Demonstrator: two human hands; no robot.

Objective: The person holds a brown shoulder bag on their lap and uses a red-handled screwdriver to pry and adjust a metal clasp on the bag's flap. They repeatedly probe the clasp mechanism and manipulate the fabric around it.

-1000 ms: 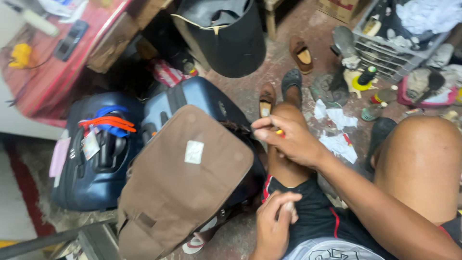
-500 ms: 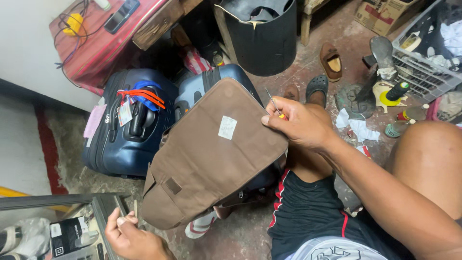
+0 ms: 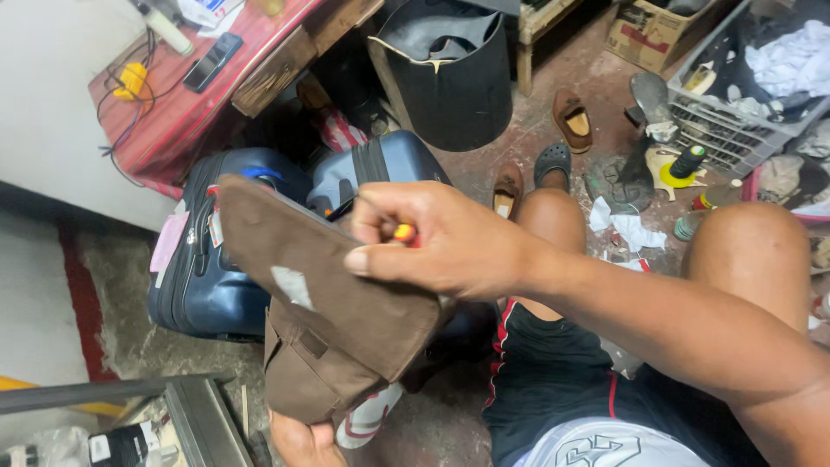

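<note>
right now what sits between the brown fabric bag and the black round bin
In the head view, a dark blue hard suitcase lies between the brown fabric bag and the black round bin, its upper end near the bin's base.

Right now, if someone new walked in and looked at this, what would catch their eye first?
First, the brown canvas bag held up at centre, with the right hand above it pinching a small red-and-yellow-handled tool and the left hand gripping its bottom edge. Behind it on the floor lie two dark blue hard-shell suitcases, with a black round bin beyond them.
</note>
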